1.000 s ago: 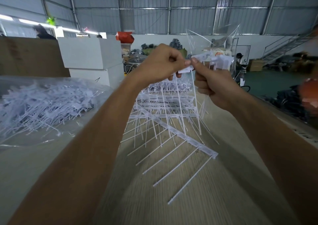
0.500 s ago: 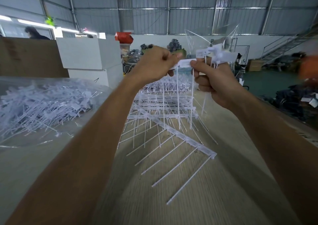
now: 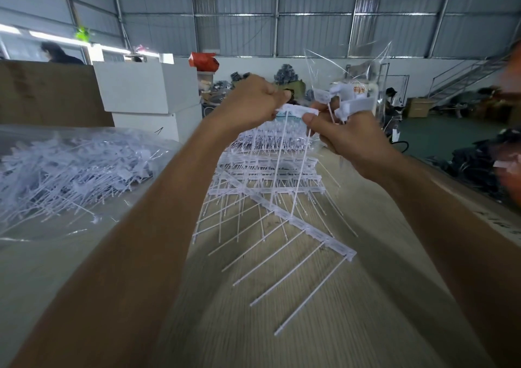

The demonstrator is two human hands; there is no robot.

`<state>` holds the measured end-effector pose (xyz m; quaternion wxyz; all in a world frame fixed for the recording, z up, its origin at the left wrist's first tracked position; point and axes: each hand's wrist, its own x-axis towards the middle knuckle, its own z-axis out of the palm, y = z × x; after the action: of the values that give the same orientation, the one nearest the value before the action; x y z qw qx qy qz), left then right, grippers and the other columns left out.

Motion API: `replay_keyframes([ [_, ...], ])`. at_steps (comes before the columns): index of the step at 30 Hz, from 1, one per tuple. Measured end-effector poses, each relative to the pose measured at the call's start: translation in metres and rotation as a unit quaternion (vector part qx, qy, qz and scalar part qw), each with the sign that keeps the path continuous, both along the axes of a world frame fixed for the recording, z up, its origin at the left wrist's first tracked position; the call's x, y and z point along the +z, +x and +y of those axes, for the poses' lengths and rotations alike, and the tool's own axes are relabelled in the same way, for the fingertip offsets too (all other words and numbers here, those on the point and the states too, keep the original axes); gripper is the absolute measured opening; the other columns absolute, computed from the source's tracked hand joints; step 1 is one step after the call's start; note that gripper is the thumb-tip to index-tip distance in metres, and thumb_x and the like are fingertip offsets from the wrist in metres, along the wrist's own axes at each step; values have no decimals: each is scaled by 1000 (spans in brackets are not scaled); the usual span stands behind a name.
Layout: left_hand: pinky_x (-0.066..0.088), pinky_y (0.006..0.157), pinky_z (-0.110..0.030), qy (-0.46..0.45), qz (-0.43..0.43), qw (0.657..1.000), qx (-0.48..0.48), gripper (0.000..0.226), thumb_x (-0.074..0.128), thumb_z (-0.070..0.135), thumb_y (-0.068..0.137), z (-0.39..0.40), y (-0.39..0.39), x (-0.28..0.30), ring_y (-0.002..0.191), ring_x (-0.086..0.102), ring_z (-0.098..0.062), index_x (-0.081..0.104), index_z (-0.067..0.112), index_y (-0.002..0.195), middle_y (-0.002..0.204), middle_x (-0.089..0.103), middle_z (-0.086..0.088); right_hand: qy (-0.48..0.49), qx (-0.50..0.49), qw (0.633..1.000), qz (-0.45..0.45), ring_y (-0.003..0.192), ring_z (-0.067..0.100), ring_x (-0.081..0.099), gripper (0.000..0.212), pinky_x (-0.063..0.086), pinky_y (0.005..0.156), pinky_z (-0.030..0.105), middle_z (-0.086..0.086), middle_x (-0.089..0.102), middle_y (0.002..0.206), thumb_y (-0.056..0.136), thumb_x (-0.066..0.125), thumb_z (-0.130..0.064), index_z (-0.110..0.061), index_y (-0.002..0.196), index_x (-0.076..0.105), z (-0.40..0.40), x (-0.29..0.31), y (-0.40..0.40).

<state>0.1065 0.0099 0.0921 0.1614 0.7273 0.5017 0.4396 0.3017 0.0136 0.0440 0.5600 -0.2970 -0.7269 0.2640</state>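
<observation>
Seal strip (image 3: 296,111), a short white piece with two thin tails hanging from it, sits raised between our hands above the table (image 3: 310,325). We judge the step in hand to be snapping single seals off it. Our left hand (image 3: 248,100) pinches its left end with fingers curled tight. Our right hand (image 3: 349,136) presses its thumb on the right end, while its other fingers clamp several loose seals (image 3: 355,101) and the edge of a clear bag (image 3: 349,63).

The next move, as we read it, calls for a sharp bend or twist at the joint between the two tag heads, then tucking the freed seal in with the others in our right hand. The piece looks thin and stiff, with flat rectangular heads, faint bluish print and straight, needle-like tails.

Below it a long strip (image 3: 310,229) lies on the table with its tails fanned out, in front of a stack of strips (image 3: 267,167). A big bag of separated seals (image 3: 70,170) lies to the left.
</observation>
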Motion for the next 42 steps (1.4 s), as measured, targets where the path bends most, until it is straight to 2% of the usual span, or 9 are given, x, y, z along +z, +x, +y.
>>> replay_keyframes([
  [4, 41, 68, -27, -27, 0, 1000, 13, 37, 57, 35, 101, -1, 1, -1, 66, 57, -17, 62, 7, 77, 65, 61, -1, 71, -96, 991, -58, 77, 12, 71, 16, 53, 68, 22, -1, 72, 84, 92, 73, -23, -33, 88, 61, -3, -1, -3],
  [9, 31, 53, -24, -67, -4, 998, 16, 44, 57, 31, 102, -1, -1, 0, 52, 41, -15, 46, 17, 61, 53, 54, 2, 156, -225, 949, -156, 59, 9, 65, 20, 46, 53, 17, 10, 72, 76, 93, 71, -32, -13, 97, 74, -1, 1, -7],
  [15, 24, 51, -25, -121, -58, 991, -27, 40, 53, 27, 103, -3, -1, -1, 45, 33, -12, 44, 17, 66, 46, 43, 6, 276, -185, 922, -199, 69, 10, 61, 13, 49, 71, 21, 15, 68, 81, 93, 60, 4, 7, 99, 71, -4, 3, -4],
  [18, 26, 52, -27, -115, -80, 989, -44, 41, 53, 30, 103, -3, -1, -3, 42, 35, -11, 46, 17, 65, 46, 44, 6, 157, -188, 957, -158, 61, 9, 62, 21, 52, 62, 22, 13, 64, 76, 99, 63, -13, 6, 106, 70, -2, 3, -9],
  [23, 32, 55, -27, -66, -74, 994, -52, 40, 58, 36, 100, -5, 3, 1, 49, 40, -13, 53, 17, 64, 51, 52, 4, 74, -135, 988, -14, 89, 17, 71, 22, 60, 81, 32, 7, 73, 102, 86, 79, -16, -16, 105, 69, -4, 7, -10],
  [28, 34, 49, -21, -47, -47, 995, -74, 41, 60, 37, 99, -5, 5, 0, 49, 44, -11, 61, 18, 63, 52, 55, 5, -16, -58, 998, 24, 48, -4, 52, 14, 37, 46, 12, -16, 64, 64, 87, 78, -18, -23, 94, 66, -1, 7, -7],
  [34, 31, 51, -25, 27, 165, 986, 19, 42, 57, 33, 102, 0, 5, -10, 47, 39, -14, 64, 3, 73, 58, 47, -3, -37, -46, 989, -134, 53, 0, 52, 18, 40, 49, 21, -14, 61, 67, 91, 73, -14, -17, 105, 63, 2, -1, 0],
  [37, 36, 57, -29, 66, 273, 958, 56, 45, 55, 31, 101, 2, 11, -13, 51, 43, -21, 51, 12, 61, 56, 47, -5, 19, -86, 960, -266, 66, 10, 58, 12, 43, 63, 28, -2, 65, 79, 92, 71, -18, -23, 86, 62, 0, -1, -2],
  [42, 28, 51, -28, 118, 235, 964, 38, 48, 52, 31, 103, 2, 16, -6, 51, 35, -18, 40, 15, 58, 57, 38, -6, 57, -87, 937, -332, 56, -17, 51, 51, 34, 56, 7, -14, 50, 48, 96, 60, -1, -32, 60, 41, -3, -8, -14],
])
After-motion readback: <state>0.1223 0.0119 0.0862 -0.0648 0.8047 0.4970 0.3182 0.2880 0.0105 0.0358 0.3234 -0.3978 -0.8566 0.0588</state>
